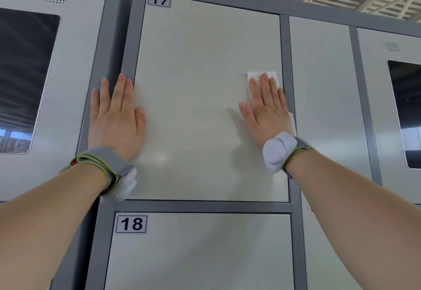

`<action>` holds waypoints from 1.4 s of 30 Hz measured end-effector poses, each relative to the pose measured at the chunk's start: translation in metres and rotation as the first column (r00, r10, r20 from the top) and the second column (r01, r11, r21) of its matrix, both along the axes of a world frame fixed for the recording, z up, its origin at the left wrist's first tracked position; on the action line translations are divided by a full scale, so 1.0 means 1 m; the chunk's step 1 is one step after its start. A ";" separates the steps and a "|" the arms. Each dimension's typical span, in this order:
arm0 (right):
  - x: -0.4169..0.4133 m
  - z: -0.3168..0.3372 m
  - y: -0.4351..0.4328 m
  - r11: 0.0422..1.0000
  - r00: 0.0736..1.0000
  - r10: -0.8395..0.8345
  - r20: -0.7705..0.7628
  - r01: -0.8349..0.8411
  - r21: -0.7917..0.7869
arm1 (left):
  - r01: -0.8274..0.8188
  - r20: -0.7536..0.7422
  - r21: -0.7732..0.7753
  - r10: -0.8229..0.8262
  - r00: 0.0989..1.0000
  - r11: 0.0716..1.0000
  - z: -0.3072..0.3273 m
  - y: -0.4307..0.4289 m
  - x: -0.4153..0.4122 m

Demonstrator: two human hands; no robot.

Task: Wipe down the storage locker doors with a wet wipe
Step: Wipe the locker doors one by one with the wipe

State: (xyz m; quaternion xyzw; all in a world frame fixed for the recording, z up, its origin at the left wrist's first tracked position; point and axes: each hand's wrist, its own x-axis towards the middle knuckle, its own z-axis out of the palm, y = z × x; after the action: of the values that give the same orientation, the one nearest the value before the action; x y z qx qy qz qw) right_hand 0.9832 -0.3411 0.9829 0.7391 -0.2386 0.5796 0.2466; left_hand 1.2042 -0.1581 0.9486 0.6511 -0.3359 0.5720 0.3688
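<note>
The right hand [266,111] lies flat, fingers straight, pressing the wet wipe [274,74] against door 17 [205,61] without curling round it. The left hand [116,116] is also flat and holds nothing, resting where that door's left edge meets the grey frame [127,61]. The wipe sits at the door's right edge. White shows above the fingertips and beside the palm, so its long axis seems to run up and down. Nearly all of the door's face lies to the left of the wipe, between the two hands, so the right hand is placed to sweep leftward. Door 18 [200,255] is below.
</note>
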 end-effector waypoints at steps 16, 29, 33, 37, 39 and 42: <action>0.020 -0.009 0.019 0.970 0.972 -0.001 -0.235 -0.056 -0.237 | -0.004 0.034 -0.011 0.004 0.999 1.000 0.000 0.000 0.000; 0.051 -0.002 0.045 0.970 0.971 -0.012 -0.239 -0.047 -0.240 | -0.018 0.037 -0.003 0.019 0.999 1.000 -0.001 -0.001 0.002; 0.040 -0.010 0.036 0.950 0.951 -0.060 -0.303 -0.038 -0.309 | -0.010 0.047 0.001 0.010 0.999 1.000 0.000 0.000 0.001; 0.037 0.008 0.034 0.984 0.991 -0.024 -0.132 0.000 -0.177 | -0.005 0.075 0.004 0.004 0.997 1.000 0.002 0.001 0.004; 0.046 0.020 0.042 0.995 0.997 -0.016 -0.069 0.009 -0.099 | -0.013 0.103 0.011 0.012 0.995 1.000 0.002 0.004 0.007; 0.061 0.026 0.054 0.997 0.997 -0.026 -0.074 0.020 -0.079 | -0.039 0.147 0.034 0.034 0.989 0.999 0.002 0.011 0.012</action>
State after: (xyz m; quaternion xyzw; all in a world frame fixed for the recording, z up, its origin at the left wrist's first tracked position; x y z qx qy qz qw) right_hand 1.0439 -0.2875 1.0088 0.7475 -0.2147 0.5574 0.2906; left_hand 1.2162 -0.1470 0.9510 0.6201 -0.3608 0.6185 0.3205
